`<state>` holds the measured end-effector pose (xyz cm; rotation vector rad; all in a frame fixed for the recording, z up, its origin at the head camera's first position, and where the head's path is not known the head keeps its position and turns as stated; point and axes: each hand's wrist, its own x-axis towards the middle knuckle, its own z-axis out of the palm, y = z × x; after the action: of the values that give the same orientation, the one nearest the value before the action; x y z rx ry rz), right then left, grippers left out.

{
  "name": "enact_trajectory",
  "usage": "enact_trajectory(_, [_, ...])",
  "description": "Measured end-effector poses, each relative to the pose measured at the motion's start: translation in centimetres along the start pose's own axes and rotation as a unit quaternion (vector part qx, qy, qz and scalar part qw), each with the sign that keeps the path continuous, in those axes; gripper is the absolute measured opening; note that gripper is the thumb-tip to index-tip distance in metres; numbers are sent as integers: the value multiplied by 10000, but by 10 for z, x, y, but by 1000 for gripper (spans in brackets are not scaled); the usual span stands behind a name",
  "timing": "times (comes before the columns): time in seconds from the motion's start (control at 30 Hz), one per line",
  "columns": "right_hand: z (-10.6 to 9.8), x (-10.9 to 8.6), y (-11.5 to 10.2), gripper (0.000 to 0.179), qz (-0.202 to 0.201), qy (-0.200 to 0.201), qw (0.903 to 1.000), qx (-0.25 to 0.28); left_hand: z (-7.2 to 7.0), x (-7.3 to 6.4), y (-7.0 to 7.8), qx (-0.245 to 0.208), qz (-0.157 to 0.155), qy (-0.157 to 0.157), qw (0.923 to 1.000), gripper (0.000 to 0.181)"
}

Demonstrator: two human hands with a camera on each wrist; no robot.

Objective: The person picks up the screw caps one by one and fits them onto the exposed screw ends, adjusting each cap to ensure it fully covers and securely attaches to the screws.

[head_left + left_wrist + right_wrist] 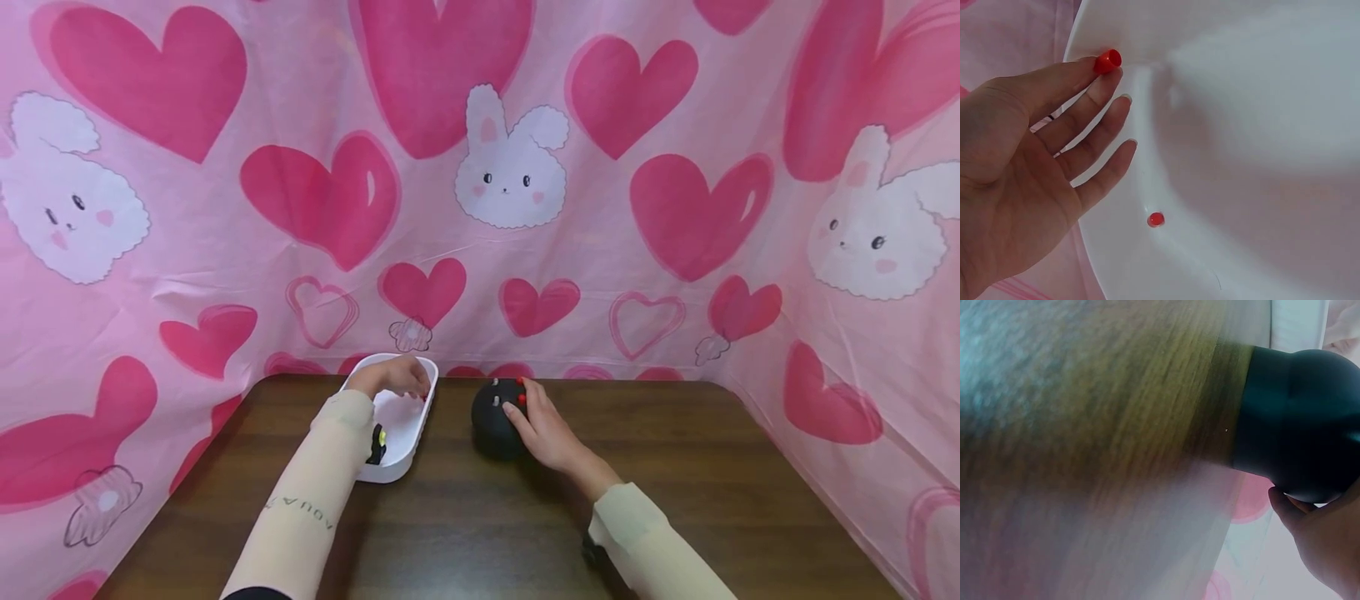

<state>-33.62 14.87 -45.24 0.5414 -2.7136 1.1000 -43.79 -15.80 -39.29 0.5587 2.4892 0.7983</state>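
Observation:
Over the far end of a white tray (390,471), my left hand (405,377) pinches a small hollow red cap (1109,61) by its fingertips; the other fingers are spread loosely. A second small red piece (1156,219) lies in the tray below the hand. To the right of the tray, a black dome-shaped object (495,433) with a cylindrical base stands on the table. Red bits (522,398) and grey bits (496,401) stick out of its top. My right hand (551,429) grips the dome from the right, thumb near the top.
The dark wooden table (480,533) carries the tray and the dome. Beside the left sleeve is a black and yellow thing (378,442); whether it lies in the tray or is worn I cannot tell. A pink cloth (510,250) with hearts and rabbits hangs around the table.

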Motion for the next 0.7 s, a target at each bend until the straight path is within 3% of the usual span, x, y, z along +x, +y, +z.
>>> enact_trajectory(0.23, [-1, -1, 0, 73, 243, -181, 9995, 114, -2, -5, -2, -486, 136, 213, 9985, 18])
enact_trajectory(0.43, [-1, -2, -1, 72, 232, -148, 9995, 144, -4, -6, -7, -603, 592, 511, 9951, 19])
enact_trajectory(0.7, [-1, -1, -3, 71, 233, -130, 9995, 172, -5, -10, -8, -976, 584, 772, 9905, 20])
